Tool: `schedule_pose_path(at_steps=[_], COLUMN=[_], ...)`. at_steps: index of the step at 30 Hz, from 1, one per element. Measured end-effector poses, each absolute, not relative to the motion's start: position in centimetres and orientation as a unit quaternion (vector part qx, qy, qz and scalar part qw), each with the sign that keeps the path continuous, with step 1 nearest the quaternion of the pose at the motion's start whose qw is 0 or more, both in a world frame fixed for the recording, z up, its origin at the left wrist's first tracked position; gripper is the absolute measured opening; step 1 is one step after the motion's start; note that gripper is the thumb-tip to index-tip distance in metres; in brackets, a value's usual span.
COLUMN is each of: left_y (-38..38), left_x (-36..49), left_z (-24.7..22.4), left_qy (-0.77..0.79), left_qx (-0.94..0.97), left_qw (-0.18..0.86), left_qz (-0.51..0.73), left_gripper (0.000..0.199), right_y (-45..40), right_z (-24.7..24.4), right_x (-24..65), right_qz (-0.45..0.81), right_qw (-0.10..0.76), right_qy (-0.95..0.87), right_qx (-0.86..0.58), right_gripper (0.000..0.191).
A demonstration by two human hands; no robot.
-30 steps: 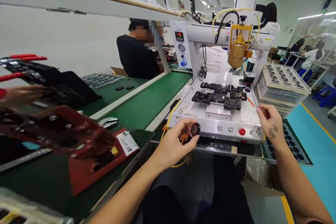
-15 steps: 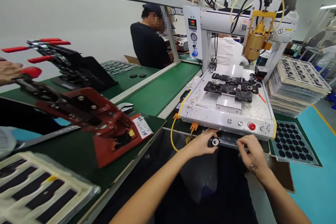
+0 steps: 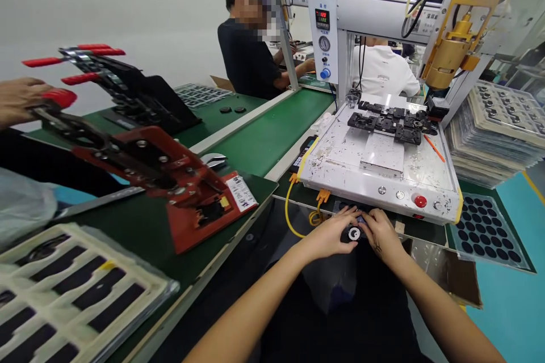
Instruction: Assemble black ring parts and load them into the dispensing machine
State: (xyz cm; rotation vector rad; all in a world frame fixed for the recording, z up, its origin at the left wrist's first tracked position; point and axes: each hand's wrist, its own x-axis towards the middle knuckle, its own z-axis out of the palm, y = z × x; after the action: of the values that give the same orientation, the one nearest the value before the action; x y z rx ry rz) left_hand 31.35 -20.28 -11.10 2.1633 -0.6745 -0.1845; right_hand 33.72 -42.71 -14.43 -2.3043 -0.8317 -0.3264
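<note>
Just in front of the white machine [image 3: 340,173], my left hand [image 3: 336,233] grips a small black part [image 3: 353,233] with a round silvery face. My right hand [image 3: 380,232] is against the same part from the right, fingertips pinched near its top; whatever they pinch is too small to make out. On the machine's plate lies a black jointed fixture [image 3: 387,121], with an orange stick [image 3: 434,148] to its right. A gold dispensing head [image 3: 447,62] hangs above.
A red toggle press [image 3: 200,210] stands at left, a co-worker's hand [image 3: 21,103] on its handle. Below it lies a cream tray [image 3: 157,289]. Stacked trays [image 3: 481,147] and a sheet of black discs [image 3: 489,229] are at right. Yellow cable [image 3: 287,212] loops under the machine.
My right hand has moved left and met the black part in my left hand. The view has shifted, so the machine appears slightly higher and further right.
</note>
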Motion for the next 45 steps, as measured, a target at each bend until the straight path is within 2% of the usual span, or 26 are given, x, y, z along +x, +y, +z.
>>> schedule_pose_path(at_steps=[7, 14, 22, 25, 28, 36, 42, 45], left_y=[-19.8, -20.0, -19.4, -19.2, -19.5, -23.4, -24.0, -24.1], left_x=[31.6, 31.3, 32.3, 32.2, 32.2, 33.9, 31.3, 28.7], left_z=[-10.5, -10.7, -10.2, -10.2, -10.6, -12.0, -11.1, -9.5], left_qy=[-0.261, -0.261, -0.27, -0.266, -0.256, -0.206, -0.193, -0.135], left_qx=[0.848, 0.848, 0.843, 0.84, 0.849, 0.867, 0.858, 0.825], left_qw=[0.449, 0.452, 0.445, 0.449, 0.45, 0.452, 0.467, 0.545], left_qz=[-0.11, -0.097, -0.138, -0.151, -0.109, 0.031, 0.089, 0.072], left_gripper=[0.034, 0.032, 0.033, 0.032, 0.032, 0.029, 0.031, 0.036], right_y=[-42.8, -42.8, -43.2, -43.8, -44.9, -48.2, -49.1, -48.7], right_z=[-14.5, -14.8, -17.6, -18.5, -18.2, -14.1, -10.1, -7.9], right_x=[33.3, 32.9, 32.2, 30.6, 28.5, 27.1, 27.3, 27.2], right_qz=[-0.126, -0.15, -0.193, -0.199, -0.196, -0.161, -0.079, 0.005], right_qw=[0.307, 0.285, 0.306, 0.331, 0.362, 0.466, 0.558, 0.637], right_qy=[-0.329, -0.328, -0.377, -0.399, -0.385, -0.181, -0.077, -0.027], right_qx=[-0.884, -0.888, -0.852, -0.832, -0.826, -0.851, -0.822, -0.771], right_gripper=[0.028, 0.033, 0.035, 0.029, 0.022, 0.01, 0.028, 0.037])
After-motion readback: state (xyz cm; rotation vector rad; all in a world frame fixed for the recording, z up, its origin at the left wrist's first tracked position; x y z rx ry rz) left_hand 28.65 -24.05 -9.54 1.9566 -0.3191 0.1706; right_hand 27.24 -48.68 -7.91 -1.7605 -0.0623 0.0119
